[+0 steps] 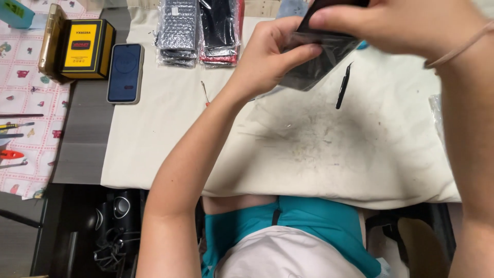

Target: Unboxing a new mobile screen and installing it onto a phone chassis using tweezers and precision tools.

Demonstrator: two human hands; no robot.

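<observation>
Near the top of the frame, right of centre, both hands are working on a clear plastic sleeve [321, 64] with something dark inside it, held up above the bench. The left hand [270, 54] is pinching the sleeve's left edge between thumb and fingers, its bare forearm running down toward the lower left of the frame. The right hand [391, 23] is gripping a dark flat item [329, 7] at the sleeve's upper end, at the top edge of the frame; a thin band is circling that wrist. What exactly the dark item is cannot be told, since the hands are covering most of it. Under the hands a cream cloth [288, 154] is lying over the bench, smudged grey in the middle. Black tweezers [343, 86] are resting on the cloth just below and right of the sleeve, and a small red-handled screwdriver [205, 93] is lying left of the left wrist. Stacks of wrapped parts [198, 31] are sitting at the top centre. A dark smartphone [125, 73] is lying face up at the upper left, beside a yellow and black box [82, 49].
</observation>
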